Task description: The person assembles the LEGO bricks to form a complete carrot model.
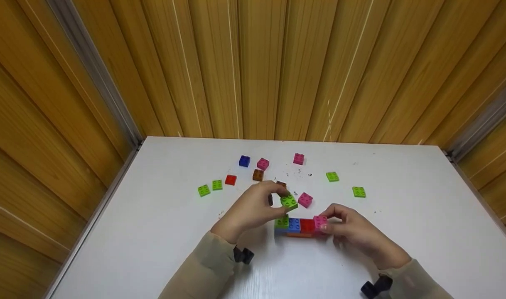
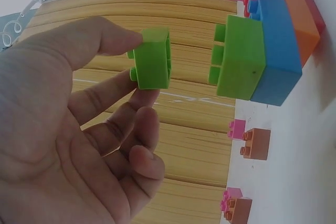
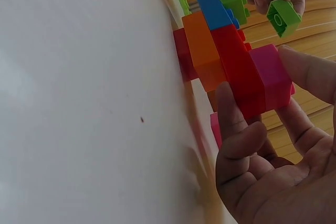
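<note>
My left hand (image 1: pixel 256 207) pinches a light green toy building brick (image 1: pixel 289 202) between thumb and fingers, just above the left end of a built row of bricks. In the left wrist view that brick (image 2: pixel 152 59) is apart from the green brick (image 2: pixel 241 59) on top of the row, studs facing it. The row has green, blue (image 3: pixel 215 10), red (image 3: pixel 236 66) and pink (image 3: pixel 270 72) bricks stepped over an orange brick (image 3: pixel 202 51), with a dark red one beneath. My right hand (image 1: pixel 354 228) grips the row's right end, thumb and fingers around the pink and red bricks.
Loose bricks lie on the white table (image 1: pixel 161 232) beyond my hands: blue (image 1: pixel 244 161), brown (image 1: pixel 258 175), red (image 1: pixel 230 180), several pink and several light green ones (image 1: pixel 359 192). A wood-patterned wall (image 1: pixel 261 70) stands behind.
</note>
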The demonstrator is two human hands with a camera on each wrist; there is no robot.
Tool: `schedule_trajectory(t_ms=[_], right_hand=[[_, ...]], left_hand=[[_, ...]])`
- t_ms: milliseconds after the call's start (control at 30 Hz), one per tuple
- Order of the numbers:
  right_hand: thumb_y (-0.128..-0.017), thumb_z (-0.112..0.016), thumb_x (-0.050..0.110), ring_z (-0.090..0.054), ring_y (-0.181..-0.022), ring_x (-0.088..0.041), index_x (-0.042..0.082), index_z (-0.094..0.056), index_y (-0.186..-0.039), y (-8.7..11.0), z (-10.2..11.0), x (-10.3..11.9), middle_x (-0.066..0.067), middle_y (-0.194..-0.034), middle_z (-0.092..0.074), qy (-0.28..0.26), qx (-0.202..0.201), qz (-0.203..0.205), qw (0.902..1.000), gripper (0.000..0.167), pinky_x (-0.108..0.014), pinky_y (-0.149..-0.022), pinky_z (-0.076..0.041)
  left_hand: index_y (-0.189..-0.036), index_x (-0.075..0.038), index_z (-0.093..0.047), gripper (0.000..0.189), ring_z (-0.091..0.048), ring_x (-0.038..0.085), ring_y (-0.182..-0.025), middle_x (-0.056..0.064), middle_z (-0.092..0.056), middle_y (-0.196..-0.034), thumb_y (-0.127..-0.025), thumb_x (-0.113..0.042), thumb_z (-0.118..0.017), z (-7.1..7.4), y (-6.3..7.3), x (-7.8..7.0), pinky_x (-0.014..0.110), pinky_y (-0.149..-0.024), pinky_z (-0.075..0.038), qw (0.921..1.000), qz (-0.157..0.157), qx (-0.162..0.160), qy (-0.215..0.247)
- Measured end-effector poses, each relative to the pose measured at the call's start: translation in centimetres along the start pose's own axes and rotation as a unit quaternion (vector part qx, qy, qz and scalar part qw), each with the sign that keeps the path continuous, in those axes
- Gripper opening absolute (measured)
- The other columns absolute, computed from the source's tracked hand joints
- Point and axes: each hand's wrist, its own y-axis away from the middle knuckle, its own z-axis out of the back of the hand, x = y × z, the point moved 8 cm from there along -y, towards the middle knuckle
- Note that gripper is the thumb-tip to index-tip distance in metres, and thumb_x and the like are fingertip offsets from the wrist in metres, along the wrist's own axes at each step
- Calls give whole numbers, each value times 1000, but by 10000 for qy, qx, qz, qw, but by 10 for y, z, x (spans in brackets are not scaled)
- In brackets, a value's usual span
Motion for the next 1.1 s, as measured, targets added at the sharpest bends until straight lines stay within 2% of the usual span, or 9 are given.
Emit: schedule_trajectory(t_ms=[100,333,633,733,967,1100], right_hand=[[-103,-82,17,-63,-86,-16,5,-68,-123,0,0,0,-5,-134,-66,21,-7,1,10000,28,-28,-69,-58],[-103,-83,17,-63,-84,-16,0,-66,-125,0,-1,1,-3,-130,-68,11,33,62,10000,33,-27,-66,-57],[-102,-83,17,-63,-79,-14,-4,-64,-126,0,-2,1,-3,-131,-68,19,55,134,9999,36,-26,-64,-56],[-102,-83,16,-62,-78,-14,-6,-64,-127,0,-1,1,-2,-130,-69,10,41,125,9999,39,-26,-64,-56],[-102,-83,16,-63,-78,-14,-3,-65,-125,-1,-1,0,-3,-130,-69,41,28,132,9999,35,-26,-65,-55],[-102,-83,16,-64,-78,-14,-1,-66,-125,-1,-1,-2,-3,-129,-69,42,35,90,9999,33,-26,-65,-56]], left_hand=[[-129,-28,-82,31,-65,20,-107,-12,-74,-121,-99,-27,-88,-3,0,0,32,-89,-59,10000,-18,72,-28],[-129,-29,-82,32,-68,27,-116,-13,-74,-123,-98,-28,-89,-9,0,-2,33,-94,-60,9996,-50,205,-169],[-128,-29,-83,31,-65,16,-112,-14,-75,-123,-98,-27,-90,-16,-1,-1,31,-97,-61,9990,-97,314,-294],[-128,-28,-83,31,-65,15,-112,-13,-76,-123,-98,-25,-89,-19,-2,0,32,-99,-61,9986,-208,356,-328],[-128,-20,-84,31,-65,11,-111,-10,-79,-122,-97,-15,-86,-26,-6,-4,33,-106,-59,9947,-755,474,-511],[-129,-20,-84,32,-67,9,-117,-11,-81,-124,-97,-12,-85,-29,-7,-3,36,-114,-59,9938,-803,579,-511]])
